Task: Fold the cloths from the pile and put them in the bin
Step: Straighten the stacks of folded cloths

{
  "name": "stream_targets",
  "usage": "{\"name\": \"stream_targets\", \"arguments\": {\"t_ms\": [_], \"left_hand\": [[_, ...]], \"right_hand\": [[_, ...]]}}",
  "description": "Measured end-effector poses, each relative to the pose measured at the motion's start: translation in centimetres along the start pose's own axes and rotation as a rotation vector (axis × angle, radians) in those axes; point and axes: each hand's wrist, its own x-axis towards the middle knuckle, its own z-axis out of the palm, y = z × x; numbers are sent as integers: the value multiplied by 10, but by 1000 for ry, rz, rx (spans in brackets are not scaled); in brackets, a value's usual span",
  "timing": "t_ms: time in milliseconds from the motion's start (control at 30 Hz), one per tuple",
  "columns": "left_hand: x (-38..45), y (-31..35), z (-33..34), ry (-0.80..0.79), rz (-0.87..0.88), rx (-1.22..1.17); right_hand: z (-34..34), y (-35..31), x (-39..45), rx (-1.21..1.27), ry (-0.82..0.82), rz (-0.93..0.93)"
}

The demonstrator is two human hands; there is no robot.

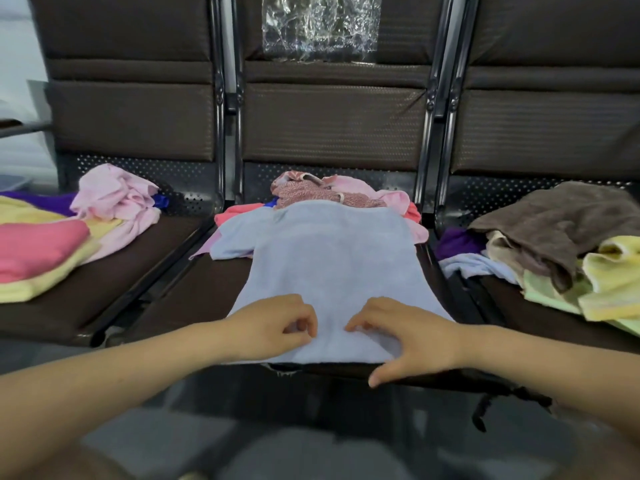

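A light blue cloth (332, 265) lies spread flat on the middle seat, running from the seat's back to its front edge. My left hand (277, 323) rests on the cloth's near left part, fingers curled, thumb and fingertips pinching the fabric. My right hand (401, 337) holds the near edge, with fingers on top and the thumb under the hem. Behind the blue cloth sits a heap of pink and patterned cloths (322, 194). An unfolded pile of brown, yellow, green and purple cloths (561, 237) covers the right seat.
On the left seat lie folded pink and yellow cloths (38, 251) and a crumpled pale pink cloth (114, 199). A translucent container's corner (12, 181) shows at the far left. Dark seat backs (332, 126) and metal armrest frames separate the seats. Crinkled clear plastic (318, 26) hangs above.
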Motion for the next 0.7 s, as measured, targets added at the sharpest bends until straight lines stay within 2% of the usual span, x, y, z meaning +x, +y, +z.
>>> {"name": "stream_targets", "arguments": {"t_ms": [67,167,233,300,400,567,700], "left_hand": [[3,2,-2,16,10,-15],[6,7,-1,51,51,-11],[7,9,3,70,36,-7],[9,10,8,86,3,99],[18,5,14,176,-6,200],[27,-4,3,251,-20,-10],[30,-6,-12,291,26,-80]], "right_hand": [[6,-1,0,-66,35,-55],[7,3,5,11,167,-66],[0,4,11,133,214,25],[-7,7,18,237,231,127],[-12,10,24,334,285,194],[-9,-6,28,-9,209,222],[-21,-2,38,-24,229,156]]}}
